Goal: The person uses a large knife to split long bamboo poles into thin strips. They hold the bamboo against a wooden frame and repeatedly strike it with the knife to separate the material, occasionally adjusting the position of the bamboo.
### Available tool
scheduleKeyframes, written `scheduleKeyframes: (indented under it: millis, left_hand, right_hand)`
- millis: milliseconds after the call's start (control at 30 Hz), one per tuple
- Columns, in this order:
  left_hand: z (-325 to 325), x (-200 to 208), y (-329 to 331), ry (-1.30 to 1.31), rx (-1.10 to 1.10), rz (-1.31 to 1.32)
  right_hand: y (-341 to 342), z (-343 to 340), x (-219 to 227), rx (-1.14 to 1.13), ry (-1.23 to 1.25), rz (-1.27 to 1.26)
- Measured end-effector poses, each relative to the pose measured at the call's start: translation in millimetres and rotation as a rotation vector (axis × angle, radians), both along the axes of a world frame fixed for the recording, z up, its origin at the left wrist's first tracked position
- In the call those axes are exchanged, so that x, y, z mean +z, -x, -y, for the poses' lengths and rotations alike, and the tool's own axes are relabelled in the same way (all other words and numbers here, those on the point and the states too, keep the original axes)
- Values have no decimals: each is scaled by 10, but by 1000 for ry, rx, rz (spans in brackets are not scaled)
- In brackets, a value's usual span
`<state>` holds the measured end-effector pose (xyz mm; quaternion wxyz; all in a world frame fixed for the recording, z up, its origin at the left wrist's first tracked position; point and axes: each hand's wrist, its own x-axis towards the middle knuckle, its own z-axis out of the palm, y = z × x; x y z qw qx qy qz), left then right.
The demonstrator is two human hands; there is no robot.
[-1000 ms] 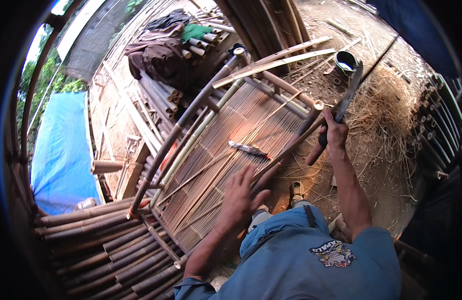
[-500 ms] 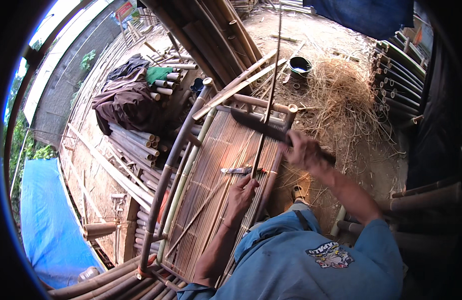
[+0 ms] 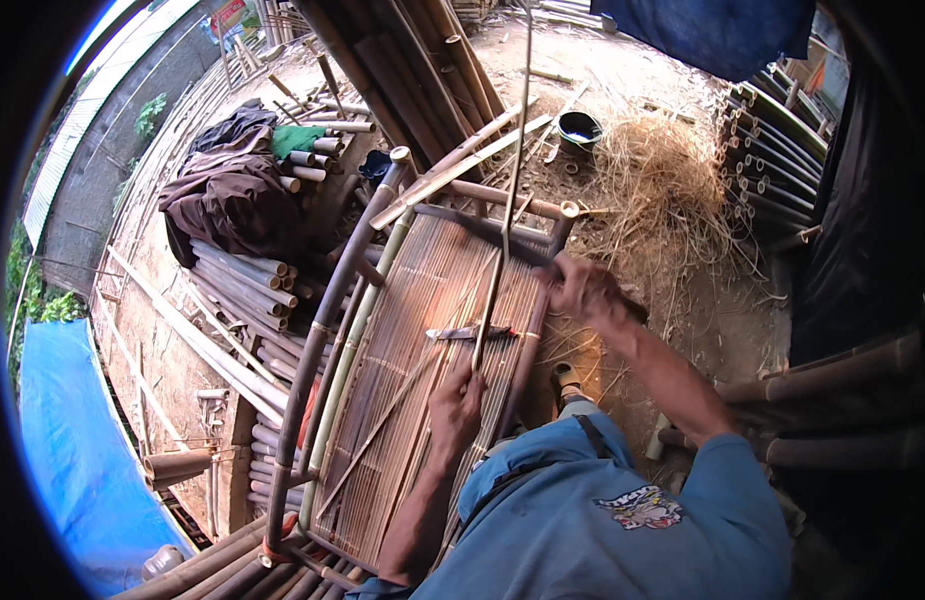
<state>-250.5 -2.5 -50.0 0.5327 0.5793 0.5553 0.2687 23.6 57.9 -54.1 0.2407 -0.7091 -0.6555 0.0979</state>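
Note:
My left hand [image 3: 457,408] is closed round the lower end of a long thin bamboo strip [image 3: 506,215], which rises away from me past the top of the view. In my right hand [image 3: 585,290] is the handle of a machete [image 3: 473,226]. Its dark, slightly blurred blade points left and lies across the strip, seemingly touching it. Under both hands is a bamboo bench [image 3: 383,350] with a slatted top. A small knife [image 3: 470,333] with a pale blade lies on the slats, just beyond my left hand.
Stacked bamboo poles [image 3: 245,285] lie at left, partly under a dark cloth [image 3: 233,200]. A black bucket [image 3: 580,130] stands beyond the bench, beside a heap of shavings [image 3: 673,180]. More poles [image 3: 773,150] are piled at far right. A blue tarp [image 3: 83,430] spreads at left.
The machete has shifted along the strip and its blade now appears higher and more level. The strip has tilted slightly. The whole view has shifted a little; my left hand keeps its grip.

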Motion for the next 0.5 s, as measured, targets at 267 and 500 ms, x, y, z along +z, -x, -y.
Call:
scheduleKeyframes:
  millis: [267,500]
  left_hand:
    - [1027,-267,674,-227,-66,-77]
    - [977,-297,571,-216,47,-96]
  right_hand:
    - [-1447,-529,246,-117,3,68]
    - [-1330,-583,256,195,-85,34]
